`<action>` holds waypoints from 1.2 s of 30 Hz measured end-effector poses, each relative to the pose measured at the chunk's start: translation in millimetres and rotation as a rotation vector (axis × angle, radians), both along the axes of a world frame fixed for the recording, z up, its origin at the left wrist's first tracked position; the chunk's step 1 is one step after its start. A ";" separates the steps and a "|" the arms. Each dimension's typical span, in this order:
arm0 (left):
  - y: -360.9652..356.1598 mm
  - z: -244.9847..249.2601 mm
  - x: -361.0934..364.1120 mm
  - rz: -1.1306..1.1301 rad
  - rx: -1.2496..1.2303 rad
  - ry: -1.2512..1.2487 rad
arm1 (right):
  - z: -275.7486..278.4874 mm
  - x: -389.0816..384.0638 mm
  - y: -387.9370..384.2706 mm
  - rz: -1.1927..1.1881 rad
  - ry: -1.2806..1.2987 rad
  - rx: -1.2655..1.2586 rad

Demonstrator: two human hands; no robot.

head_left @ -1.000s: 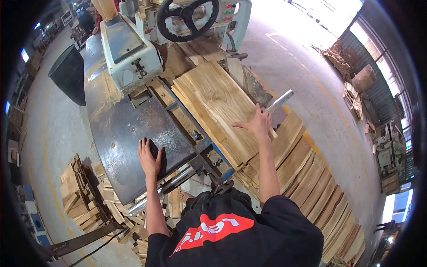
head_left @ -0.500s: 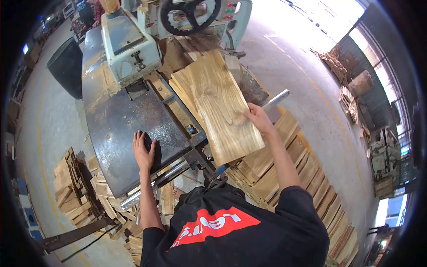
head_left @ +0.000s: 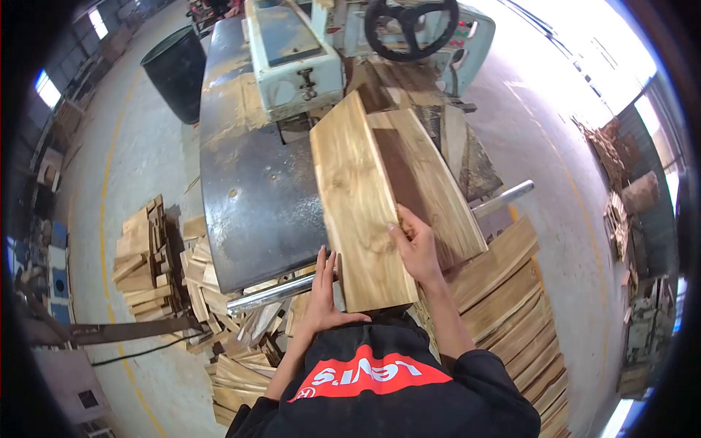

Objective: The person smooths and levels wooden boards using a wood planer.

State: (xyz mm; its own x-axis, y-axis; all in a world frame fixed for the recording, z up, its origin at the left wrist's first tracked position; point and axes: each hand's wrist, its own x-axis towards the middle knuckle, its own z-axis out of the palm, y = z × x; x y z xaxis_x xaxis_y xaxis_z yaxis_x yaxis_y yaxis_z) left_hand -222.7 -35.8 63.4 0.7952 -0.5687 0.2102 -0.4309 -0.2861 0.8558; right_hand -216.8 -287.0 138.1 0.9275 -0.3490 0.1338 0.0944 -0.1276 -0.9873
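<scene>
A long wooden board [head_left: 358,197] is tilted over the right side of the machine's dark metal table [head_left: 252,204]. My right hand [head_left: 416,247] pinches its right edge, thumb on the top face and fingers curled at the side. By the board's near left corner is my left hand [head_left: 321,301], fingers stretched out and thumb spread below the near end. Another board [head_left: 438,182] lies to the right, with the held board's shadow across it.
Ahead stands the pale green machine housing [head_left: 301,80] with a black handwheel [head_left: 411,28]. A metal bar [head_left: 270,293] runs along the table's near edge. Stacked boards [head_left: 511,321] lie at the right, loose offcuts [head_left: 146,255] at the left. A dark bin [head_left: 175,73] stands far left.
My right hand has brought the board left and turned it on its long axis, uncovering another board. My left hand has left the metal tabletop for the board's near corner.
</scene>
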 end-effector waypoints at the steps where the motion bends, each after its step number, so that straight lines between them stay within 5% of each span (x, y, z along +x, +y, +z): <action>1: 4.4 1.6 -4.6 0.031 0.022 -0.004 | -7.4 4.7 8.9 0.057 0.027 0.047; 11: 73.5 -33.4 -27.2 0.289 0.306 -0.067 | -93.6 25.5 59.5 0.347 0.212 0.403; 14: 72.1 -48.4 -23.8 0.291 0.233 -0.045 | -115.8 25.3 61.6 0.224 0.229 0.197; 17: 58.2 -53.1 -18.2 0.313 0.234 -0.023 | -79.1 20.2 61.3 0.087 0.191 -0.369; 23: 43.2 -55.6 7.0 0.306 0.309 -0.064 | -50.9 23.2 54.9 0.139 0.039 -0.418; 36: 40.6 -35.3 36.8 0.224 0.466 -0.175 | -126.3 22.6 69.4 0.210 -0.010 -0.696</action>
State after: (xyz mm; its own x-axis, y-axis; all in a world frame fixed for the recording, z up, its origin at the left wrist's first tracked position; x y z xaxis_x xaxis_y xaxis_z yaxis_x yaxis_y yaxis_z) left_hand -185.8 4.8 28.0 0.8832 -0.4543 0.1163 -0.4405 -0.7187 0.5380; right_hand -194.2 -217.6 11.8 0.9631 0.0052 0.2689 0.1946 -0.7039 -0.6831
